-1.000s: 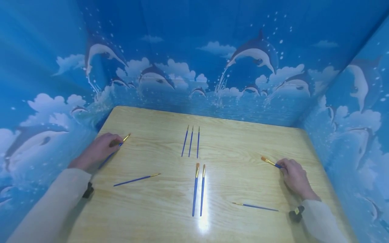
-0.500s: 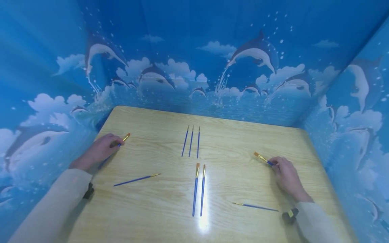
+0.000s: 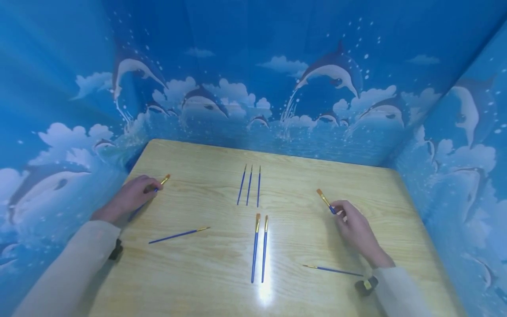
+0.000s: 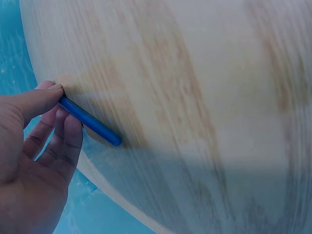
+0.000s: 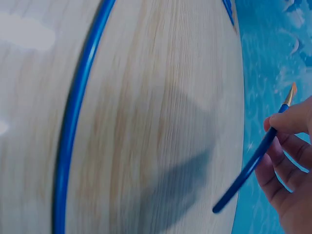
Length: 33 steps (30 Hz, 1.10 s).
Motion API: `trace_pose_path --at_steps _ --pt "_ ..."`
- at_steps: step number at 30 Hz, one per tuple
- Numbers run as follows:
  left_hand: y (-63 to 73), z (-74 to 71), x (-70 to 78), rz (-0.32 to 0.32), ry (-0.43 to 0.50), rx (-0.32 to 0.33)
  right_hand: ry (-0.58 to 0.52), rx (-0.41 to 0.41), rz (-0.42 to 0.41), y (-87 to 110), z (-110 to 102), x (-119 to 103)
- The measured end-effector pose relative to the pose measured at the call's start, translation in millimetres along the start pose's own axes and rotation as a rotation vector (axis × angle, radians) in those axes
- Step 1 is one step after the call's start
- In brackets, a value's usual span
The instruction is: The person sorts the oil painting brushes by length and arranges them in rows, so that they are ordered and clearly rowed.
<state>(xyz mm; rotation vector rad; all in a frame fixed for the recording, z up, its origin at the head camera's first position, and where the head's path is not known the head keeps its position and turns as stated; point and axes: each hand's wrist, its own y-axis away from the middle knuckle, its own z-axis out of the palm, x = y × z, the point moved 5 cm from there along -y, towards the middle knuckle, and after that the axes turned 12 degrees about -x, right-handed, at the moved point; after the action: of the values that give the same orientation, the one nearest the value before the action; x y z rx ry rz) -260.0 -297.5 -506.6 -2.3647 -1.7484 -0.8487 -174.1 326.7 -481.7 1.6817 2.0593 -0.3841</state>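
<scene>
My left hand [image 3: 132, 197] pinches a flat-tipped paintbrush [image 4: 92, 122] between thumb and fingers near the table's left edge; its blue handle end shows in the left wrist view. On the right, my right hand [image 3: 355, 226] holds another flat paintbrush [image 5: 248, 168] by its blue handle, above the table with a shadow below. Its orange bristles point up and to the left in the head view. Two paintbrushes, one wide [image 3: 255, 248] and one narrower [image 3: 264, 250], lie side by side at the middle. Behind them lie three thin paintbrushes [image 3: 248, 187] with their tips toward the back.
A thin paintbrush [image 3: 178, 235] lies at a slant on the left of the wooden table [image 3: 198, 281]. Another thin paintbrush [image 3: 336, 270] lies at the front right, beside the right wrist. Dolphin-printed blue curtains [image 3: 245, 53] surround the table's back and sides.
My right hand has moved left with its paintbrush, whose bristle end has turned more upright in the head view. The left hand has stayed nearly still, and the brushes on the table have not moved.
</scene>
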Motion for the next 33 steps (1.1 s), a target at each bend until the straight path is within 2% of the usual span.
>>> trace_pose_path --at_steps 4,11,17,24,33 --pt "-0.3 0.9 0.4 -0.012 0.004 -0.001 -0.040 -0.015 -0.011 0.1 7 -15" --pt "-0.8 1.3 0.5 -0.057 0.019 -0.015 -0.077 -0.037 -0.100 0.9 21 -39" --pt "0.5 0.3 1.8 -0.045 0.015 -0.014 -0.133 -0.064 -0.159 3.6 34 -53" --pt "-0.2 0.2 1.9 -0.046 0.018 -0.018 -0.203 -0.088 -0.173 4.0 48 -69" --pt "0.0 0.0 0.6 -0.007 0.007 -0.001 -0.402 -0.187 -0.226 4.4 66 -93"
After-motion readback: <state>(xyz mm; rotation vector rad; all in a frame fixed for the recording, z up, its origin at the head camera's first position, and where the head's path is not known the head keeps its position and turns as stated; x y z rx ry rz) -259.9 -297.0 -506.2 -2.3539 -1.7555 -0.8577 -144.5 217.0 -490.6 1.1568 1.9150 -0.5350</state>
